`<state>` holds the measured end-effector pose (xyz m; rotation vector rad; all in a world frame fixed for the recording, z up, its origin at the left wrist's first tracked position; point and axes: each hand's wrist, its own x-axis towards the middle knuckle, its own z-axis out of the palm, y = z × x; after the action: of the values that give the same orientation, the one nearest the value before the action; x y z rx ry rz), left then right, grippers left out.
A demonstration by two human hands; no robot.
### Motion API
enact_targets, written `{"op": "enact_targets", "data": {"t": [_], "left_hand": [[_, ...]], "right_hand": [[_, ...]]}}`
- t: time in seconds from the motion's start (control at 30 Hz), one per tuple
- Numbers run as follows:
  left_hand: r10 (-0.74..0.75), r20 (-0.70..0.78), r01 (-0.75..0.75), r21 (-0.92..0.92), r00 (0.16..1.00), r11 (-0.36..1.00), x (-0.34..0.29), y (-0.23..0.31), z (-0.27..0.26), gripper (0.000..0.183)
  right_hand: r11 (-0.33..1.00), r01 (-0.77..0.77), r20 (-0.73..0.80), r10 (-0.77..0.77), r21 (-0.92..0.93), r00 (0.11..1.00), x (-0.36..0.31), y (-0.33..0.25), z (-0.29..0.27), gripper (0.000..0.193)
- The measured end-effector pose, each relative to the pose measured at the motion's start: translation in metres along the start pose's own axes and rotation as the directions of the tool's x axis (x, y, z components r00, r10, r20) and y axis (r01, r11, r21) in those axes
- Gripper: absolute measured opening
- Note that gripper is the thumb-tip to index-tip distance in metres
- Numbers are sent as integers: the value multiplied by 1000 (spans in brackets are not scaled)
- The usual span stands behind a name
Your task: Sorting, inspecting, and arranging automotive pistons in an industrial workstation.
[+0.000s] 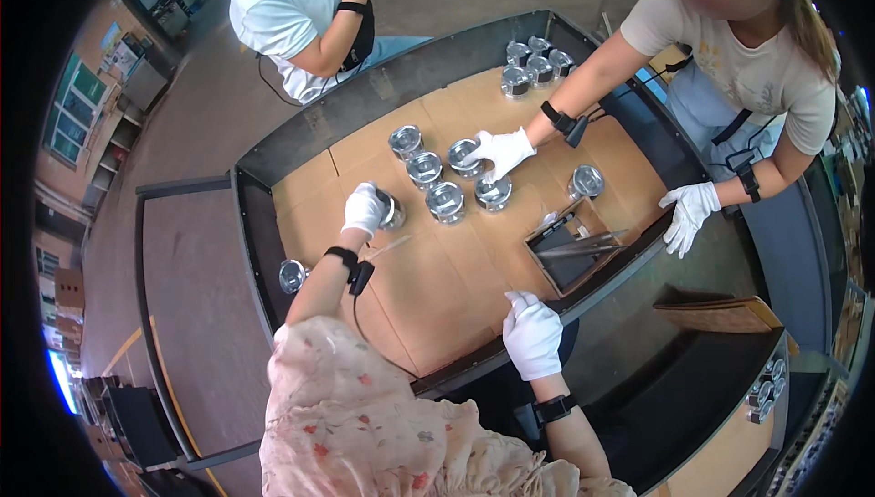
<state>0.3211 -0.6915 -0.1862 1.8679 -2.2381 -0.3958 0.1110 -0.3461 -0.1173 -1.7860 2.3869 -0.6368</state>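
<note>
Head: left hand (365,208) gripping metal piston (392,210)

metal piston (392,211) | shiny, round | seemingly upright | on cardboard-covered table (437,287)

The pistons (446,201) are shiny bare metal. Both hands wear white cloth gloves (533,333). The surface (437,287) is covered in matt brown cardboard, framed by a dull dark metal rim (392,78).
</note>
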Motion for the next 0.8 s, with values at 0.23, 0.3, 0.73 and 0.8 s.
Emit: {"op": "enact_targets", "data": {"t": [0.23,0.3,0.73,0.8], "left_hand": [[321,244,-318,-52,915,947,-79,74,27,29],[296,133,-272,-174,946,947,-81,101,61,28],[522,140,-528,423,841,736,-72,82,97,47],[487,230,-535,466,843,705,-110,109,83,44]], "right_hand": [[1000,-7,2,7,-17,1000,-3,2,3,28],[999,5,21,-4,-41,1000,-3,2,4,29],[997,71,-2,-71,-35,997,-4,-2,9,23],[995,40,4,-40,-92,999,-7,6,6,22]]}}
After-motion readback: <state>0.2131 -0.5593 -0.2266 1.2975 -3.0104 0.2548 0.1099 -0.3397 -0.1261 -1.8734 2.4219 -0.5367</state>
